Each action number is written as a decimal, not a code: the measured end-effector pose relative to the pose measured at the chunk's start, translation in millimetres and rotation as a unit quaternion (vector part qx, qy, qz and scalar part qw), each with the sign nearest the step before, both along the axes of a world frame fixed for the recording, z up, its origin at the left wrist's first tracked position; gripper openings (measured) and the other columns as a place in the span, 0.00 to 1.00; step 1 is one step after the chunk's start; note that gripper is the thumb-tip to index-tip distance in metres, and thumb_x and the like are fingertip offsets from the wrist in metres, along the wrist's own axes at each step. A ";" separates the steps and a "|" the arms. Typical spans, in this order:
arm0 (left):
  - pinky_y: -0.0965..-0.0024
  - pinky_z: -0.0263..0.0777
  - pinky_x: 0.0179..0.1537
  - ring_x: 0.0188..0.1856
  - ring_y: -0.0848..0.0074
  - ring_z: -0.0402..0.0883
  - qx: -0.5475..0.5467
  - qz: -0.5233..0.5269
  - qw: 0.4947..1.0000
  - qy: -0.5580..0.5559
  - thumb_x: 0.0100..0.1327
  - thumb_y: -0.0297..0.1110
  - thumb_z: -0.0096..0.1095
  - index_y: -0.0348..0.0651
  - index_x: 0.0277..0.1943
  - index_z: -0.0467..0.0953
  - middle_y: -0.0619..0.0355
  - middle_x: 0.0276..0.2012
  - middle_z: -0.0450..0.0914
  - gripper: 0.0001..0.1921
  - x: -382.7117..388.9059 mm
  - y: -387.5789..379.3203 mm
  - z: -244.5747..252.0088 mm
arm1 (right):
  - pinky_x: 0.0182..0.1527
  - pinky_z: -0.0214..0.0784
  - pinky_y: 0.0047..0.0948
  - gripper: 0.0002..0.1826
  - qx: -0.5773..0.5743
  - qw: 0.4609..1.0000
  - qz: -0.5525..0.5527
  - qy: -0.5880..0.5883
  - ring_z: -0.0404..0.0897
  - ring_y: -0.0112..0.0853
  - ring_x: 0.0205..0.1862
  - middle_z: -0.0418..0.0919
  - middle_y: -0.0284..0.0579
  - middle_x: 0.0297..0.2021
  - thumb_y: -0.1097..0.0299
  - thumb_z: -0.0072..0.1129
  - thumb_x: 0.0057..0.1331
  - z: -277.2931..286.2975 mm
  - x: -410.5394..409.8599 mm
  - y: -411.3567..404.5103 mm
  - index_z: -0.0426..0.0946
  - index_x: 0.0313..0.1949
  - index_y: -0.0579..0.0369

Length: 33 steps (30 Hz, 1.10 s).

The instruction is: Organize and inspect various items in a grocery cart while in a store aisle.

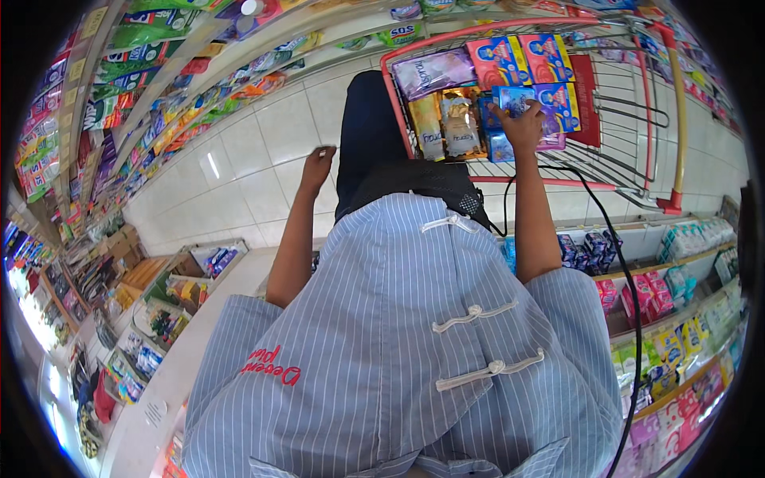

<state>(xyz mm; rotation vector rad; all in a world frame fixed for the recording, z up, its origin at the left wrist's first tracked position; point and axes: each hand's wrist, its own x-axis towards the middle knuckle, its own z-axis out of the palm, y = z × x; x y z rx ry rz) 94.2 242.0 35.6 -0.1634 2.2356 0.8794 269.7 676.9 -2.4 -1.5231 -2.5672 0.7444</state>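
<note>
My right hand [523,128] reaches into a shopping cart [588,186] with red plastic edging, its thumb and fingers spread around a light blue box [513,100]. More blue boxes [501,146] lie under and beside it. Pink and blue boxes [499,63] fill the cart's far side, and a purple and blue box [559,107] is just right of my fingers. A purple Kispray pouch [435,73] and gold Kispray pouches [461,126] lie to the left. Away from the cart, my left hand [318,168] hangs over the tiled floor, loosely curled with nothing visible in it.
Shelves of detergent pouches [140,71] curve along the left and far side. Behind the cart's near side, a lower shelf holds pink packs [648,296]. A black cable [627,281] runs past my right arm. A white counter [197,352] stands at my left.
</note>
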 end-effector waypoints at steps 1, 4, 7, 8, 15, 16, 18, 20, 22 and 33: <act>0.67 0.71 0.51 0.50 0.64 0.81 -0.052 0.013 0.998 -0.024 0.65 0.48 0.60 0.35 0.51 0.79 0.44 0.44 0.83 0.23 11.7 -22.5 -6.9 | 0.55 0.63 0.55 0.54 0.009 0.999 -0.001 -0.054 0.71 0.57 0.53 0.69 0.67 0.48 0.30 0.71 0.39 -8.9 -2.7 -3.4 0.61 0.54 0.56; 0.66 0.73 0.47 0.45 0.65 0.82 -0.083 0.024 0.994 -0.064 0.64 0.48 0.60 0.35 0.49 0.79 0.47 0.38 0.84 0.22 53.3 -87.9 -18.1 | 0.61 0.53 0.62 0.55 -0.010 0.992 0.027 -0.120 0.69 0.55 0.57 0.66 0.63 0.54 0.27 0.68 0.40 -24.3 -8.8 -18.8 0.62 0.56 0.56; 0.63 0.73 0.36 0.35 0.73 0.77 -0.082 0.077 0.971 -0.212 0.64 0.50 0.57 0.42 0.52 0.76 0.57 0.34 0.78 0.22 83.3 -120.5 -24.4 | 0.65 0.39 0.68 0.61 -0.028 0.981 0.037 -0.189 0.61 0.54 0.65 0.62 0.63 0.59 0.23 0.65 0.39 -29.6 -8.6 -21.6 0.59 0.61 0.57; 0.62 0.73 0.36 0.36 0.72 0.77 -0.081 0.014 0.977 -0.197 0.65 0.50 0.56 0.42 0.53 0.76 0.57 0.37 0.78 0.22 94.5 -142.1 -31.3 | 0.65 0.38 0.70 0.63 -0.021 0.975 0.052 -0.216 0.57 0.54 0.67 0.60 0.63 0.61 0.21 0.62 0.40 -32.4 -15.1 -26.7 0.57 0.64 0.58; 0.66 0.71 0.35 0.36 0.73 0.77 -0.033 0.035 0.984 -0.173 0.66 0.50 0.53 0.41 0.55 0.74 0.56 0.41 0.80 0.23 79.6 -108.1 -31.3 | 0.68 0.25 0.69 0.67 -0.028 0.964 0.066 -0.257 0.47 0.51 0.73 0.51 0.67 0.68 0.22 0.62 0.40 -46.9 -9.3 -26.0 0.52 0.69 0.57; 0.69 0.71 0.33 0.35 0.73 0.77 -0.027 0.091 0.978 -0.184 0.66 0.50 0.53 0.41 0.55 0.75 0.56 0.40 0.80 0.23 67.7 -87.8 -23.7 | 0.68 0.25 0.69 0.67 -0.026 0.964 0.063 -0.256 0.47 0.51 0.73 0.51 0.67 0.68 0.22 0.62 0.40 -48.5 -7.5 -24.2 0.52 0.69 0.57; 0.71 0.70 0.32 0.34 0.75 0.77 -0.030 0.065 0.985 -0.158 0.67 0.50 0.53 0.40 0.54 0.76 0.56 0.40 0.80 0.23 48.0 -60.9 -11.0 | 0.68 0.25 0.69 0.67 -0.046 0.967 0.051 -0.245 0.47 0.51 0.73 0.51 0.67 0.68 0.22 0.62 0.40 -48.3 -5.8 -23.3 0.51 0.69 0.57; 0.62 0.73 0.46 0.46 0.68 0.79 -0.044 0.000 0.986 -0.162 0.70 0.49 0.48 0.43 0.59 0.72 0.53 0.51 0.78 0.23 24.5 -34.9 -0.3 | 0.68 0.23 0.69 0.66 -0.061 0.968 0.047 -0.238 0.47 0.51 0.73 0.51 0.67 0.68 0.21 0.62 0.39 -37.8 -3.7 -20.5 0.54 0.68 0.57; 0.68 0.71 0.38 0.40 0.72 0.78 -0.009 0.024 0.994 -0.107 0.68 0.48 0.53 0.40 0.55 0.75 0.54 0.44 0.79 0.22 15.5 -22.5 -0.4 | 0.68 0.22 0.69 0.66 -0.076 0.970 0.046 -0.228 0.47 0.51 0.73 0.51 0.66 0.69 0.21 0.62 0.39 -16.7 -6.6 -15.5 0.56 0.67 0.57; 0.64 0.68 0.59 0.54 0.59 0.78 0.110 -0.107 0.952 0.264 0.66 0.41 0.60 0.36 0.56 0.74 0.44 0.50 0.80 0.21 -46.0 117.7 -26.9 | 0.64 0.46 0.54 0.48 0.348 0.899 -0.265 0.024 0.53 0.54 0.66 0.57 0.67 0.62 0.46 0.68 0.54 109.8 90.9 57.4 0.57 0.64 0.64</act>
